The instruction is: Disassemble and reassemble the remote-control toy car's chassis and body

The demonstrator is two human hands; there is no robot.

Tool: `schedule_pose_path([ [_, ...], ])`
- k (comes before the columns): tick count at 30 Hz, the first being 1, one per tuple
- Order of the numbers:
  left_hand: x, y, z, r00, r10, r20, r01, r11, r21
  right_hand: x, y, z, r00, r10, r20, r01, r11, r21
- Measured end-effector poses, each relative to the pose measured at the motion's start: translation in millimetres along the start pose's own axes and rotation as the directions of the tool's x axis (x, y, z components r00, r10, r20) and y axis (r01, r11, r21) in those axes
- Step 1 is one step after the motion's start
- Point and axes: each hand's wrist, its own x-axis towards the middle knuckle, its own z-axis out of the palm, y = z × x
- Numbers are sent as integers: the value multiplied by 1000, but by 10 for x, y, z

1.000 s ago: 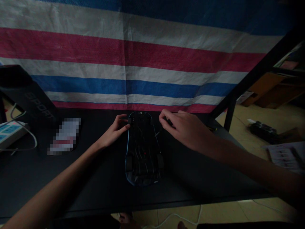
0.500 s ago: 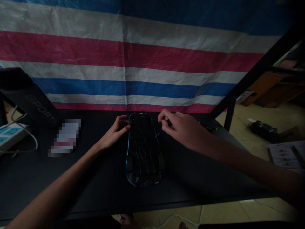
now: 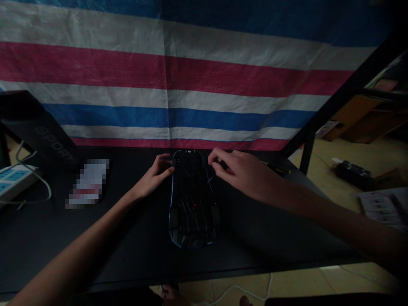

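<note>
A toy car (image 3: 191, 187) lies upside down on the black table (image 3: 134, 238), its dark underside facing up and its edges blue. Its far end points away from me. My left hand (image 3: 161, 166) rests at the car's far left wheel, with thumb and fingertips closed against that side. Beside the far right wheel is my right hand (image 3: 228, 166), its fingers curled together in a pinch; what they hold is dark and mostly hidden. A short thin metal rod (image 3: 209, 180) shows between the car's right edge and that hand.
A phone-shaped, pixelated item (image 3: 88, 183) lies left of my arm. Behind it stand a dark box marked SPORT (image 3: 54, 136) and a white power strip (image 3: 15, 182) with a cable. A yellow-and-black object (image 3: 283, 171) lies at right. Striped sheeting (image 3: 204, 76) hangs behind the table.
My right hand has shifted slightly left, bringing its fingertips closer to the car's far right wheel. My left hand and the car look the same.
</note>
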Motion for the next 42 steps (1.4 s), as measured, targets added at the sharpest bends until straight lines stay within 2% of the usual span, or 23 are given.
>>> schedule_pose_path([
  [5,0,6,4,1000,2,3,-2,1000,-9,-23,-53,-18,996,-58,-61,60,998,30],
  [10,-1,4,9,1000,-3,10,3,1000,-22,-18,-17,-38,998,55,-6,-55,994,-99],
  [12,-6,8,7,1000,-3,10,3,1000,-19,-14,14,-8,999,28,-15,-29,998,-59],
  [17,-13,20,8,1000,-7,15,8,1000,-11,-21,22,39,992,-5,-125,14,997,74],
  [21,-2,5,16,1000,1,10,-1,1000,-14,-15,17,-1,997,61,-38,-62,998,-13],
  [23,3,-4,17,1000,2,12,-2,1000,-19,-7,31,2,997,76,-6,-76,997,14],
  [27,1,-7,13,1000,2,14,-2,1000,-23,-1,47,61,996,21,-82,-10,991,132],
  [30,-4,0,11,1000,5,17,-5,1000,-24,-6,27,75,993,-14,-121,29,992,126],
  [32,-6,4,12,1000,8,19,-8,1000,-13,-8,12,56,992,-32,-125,44,995,94],
  [37,-7,5,16,1000,13,15,-13,1000,-1,11,10,-5,997,45,-60,-45,999,8],
  [42,-15,10,7,1000,7,22,-7,1000,-7,25,16,29,993,-58,-104,66,995,69],
])
